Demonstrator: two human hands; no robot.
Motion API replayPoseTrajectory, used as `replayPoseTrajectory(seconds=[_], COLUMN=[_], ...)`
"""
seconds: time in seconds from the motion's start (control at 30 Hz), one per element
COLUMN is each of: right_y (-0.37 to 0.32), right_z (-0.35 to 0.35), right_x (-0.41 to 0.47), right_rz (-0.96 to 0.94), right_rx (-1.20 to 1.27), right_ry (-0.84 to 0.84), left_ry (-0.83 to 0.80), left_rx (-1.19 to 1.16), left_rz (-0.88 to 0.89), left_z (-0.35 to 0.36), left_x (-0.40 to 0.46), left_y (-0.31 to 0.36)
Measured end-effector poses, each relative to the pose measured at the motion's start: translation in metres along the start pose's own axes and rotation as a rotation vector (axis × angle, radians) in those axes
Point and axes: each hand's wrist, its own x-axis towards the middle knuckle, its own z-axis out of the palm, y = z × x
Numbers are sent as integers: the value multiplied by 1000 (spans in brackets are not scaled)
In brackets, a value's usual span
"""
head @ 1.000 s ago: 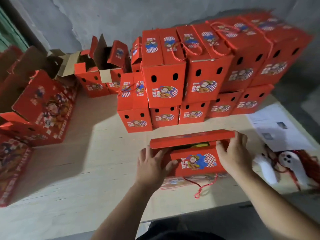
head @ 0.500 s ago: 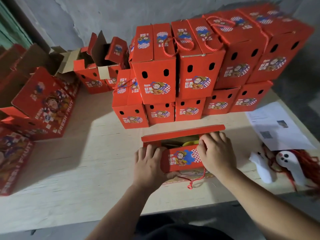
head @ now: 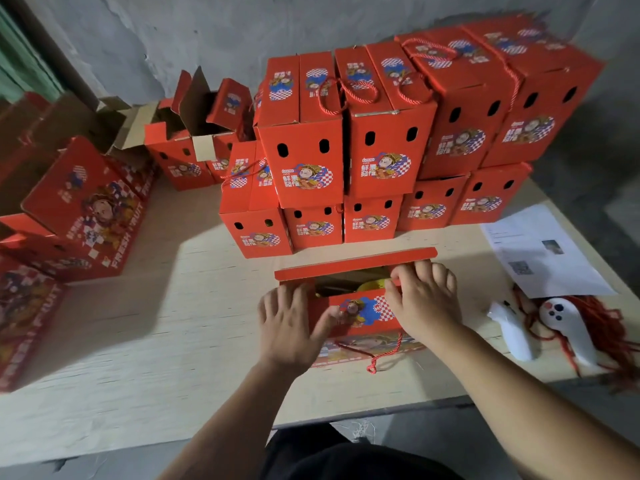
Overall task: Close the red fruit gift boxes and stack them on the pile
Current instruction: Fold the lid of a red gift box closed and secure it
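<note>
**One box mid-closing, pile already two tiers high**

Box point(head: 360, 308) on the table point(head: 173, 323) at the near edge, at 6 o'clock from the pile point(head: 381, 161). Not yet shut: far flap point(head: 356, 263) standing up and back, near flap point(head: 363, 310) folded partway over, a dark gap between the two with something yellow point(head: 372, 285) showing inside. Rope handle point(head: 382, 355) trailing loose off the near side toward 6 o'clock.

Left hand point(head: 289, 327) laid flat over the box's left end, fingers spread and straight, thumb pressing the printed flap. Right hand point(head: 424, 303) over the right end, fingers curled over the flap edge near the opening; whether pinching it or only pressing down, cannot tell.

Done so far, judging by the layout: a good number of closed boxes stacked in two tiers at 12 o'clock, handles on top. Left to do: far flap down, top locked, this box lifted onto the pile. Probably more after that: open boxes point(head: 194, 133) at 11 o'clock with flaps up, contents unseen, and flat or half-folded cartons point(head: 79, 209) at 9 o'clock.

Off at 3 o'clock, apart from the work: paper sheet point(head: 540, 254), two white controllers point(head: 561, 327), red rope bundle point(head: 602, 327).
</note>
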Motion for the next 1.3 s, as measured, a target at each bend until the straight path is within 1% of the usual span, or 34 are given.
replayPoseTrajectory(seconds=[0.07, 0.13, 0.17, 0.2, 0.23, 0.3, 0.33, 0.4, 0.43, 0.47, 0.53, 0.57, 0.6, 0.67, 0.7, 0.83, 0.9, 0.97, 1.07, 1.17, 1.23, 1.3], right_y=[8, 13, 13, 12, 11, 9, 9, 10, 13, 17, 23, 25, 27, 29, 28, 19, 20, 24, 32, 38, 37, 33], right_z=[-4, -7, -9, -11, -13, -16, -17, -21, -22, -22, -22, -22, -21, -20, -19, -20, -17, -18, -22, -25, -23, -18], right_x=[-6, -9, -10, -9, -7, -3, 0, 2, 3, 2, -2, -4, -4, 1, 5, 11, 9, 14, 32, 52, 53, 45], right_rz=[72, 110, 121, 142, 176, 259, 296, 325, 293, 220, 73, 34, 17, -25, -40, -8, -35, -62, -85, -187, -203, -213], right_rx=[110, 178, 199, 219, 237, 281, 343, 532, 595, 605, 525, 498, 485, 446, 415, 382, 322, 259, 195, 97, 99, 80], right_ry=[-37, -74, -76, -73, -75, -125, -146, -127, -107, -119, -250, -311, -313, -205, -170, -193, -185, -221, -357, -450, -435, -368], left_ry=[88, 153, 163, 163, 160, 157, 154, 118, 77, 25, -78, -131, -190, -290, -307, -310, -371, -428, -424, -373, -355, -333], left_rx=[-172, -432, -545, -605, -595, -443, -357, -205, -146, -116, -77, -52, -32, -17, -12, 91, 143, 148, 199, 258, 295, 339], left_rz=[-206, -382, -408, -377, -292, -86, -39, -18, -4, 19, 52, 57, 54, 49, 57, 90, 79, 45, 34, 83, 88, 87], left_z=[2, 0, -3, -7, -10, -18, -20, -24, -24, -23, -18, -16, -15, -16, -17, -24, -21, -16, -17, -26, -27, -23], left_x=[-4, -5, -4, -4, -1, 8, 15, 26, 31, 33, 37, 39, 40, 45, 47, 57, 56, 53, 57, 68, 73, 71], left_y=[9, 15, 16, 13, 10, -1, -5, -9, -10, -11, -11, -11, -11, -10, -10, -8, -4, 0, 0, 2, 5, 7])
